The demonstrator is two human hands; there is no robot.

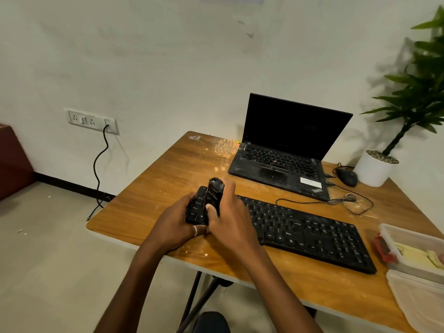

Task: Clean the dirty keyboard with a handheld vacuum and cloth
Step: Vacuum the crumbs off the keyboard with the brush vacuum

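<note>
The person stands at the near left corner of the wooden surface (168,169) with both hands at the left end of the black keyboard (312,231). The right hand (230,219) is wrapped round a small black vacuum (214,193), thumb across its body. It holds the vacuum close to upright, lower end down among the leftmost keys. The left hand (177,224) curls round the keyboard's left end, by the look of it steadying it.

What matters next is how the keyboard lies. Its long axis runs from the hands off to the person's right, slanting a little nearer at the far end. Nearly all the uncleaned keys therefore lie to the right of the vacuum, so I judge the work has barely begun. The sweep should travel rightward along the rows, and the right hand is the one placed to do it.

At the right edge sits a clear tub (394,239) holding something pale yellow. It may be the cloth, but I cannot tell.
</note>
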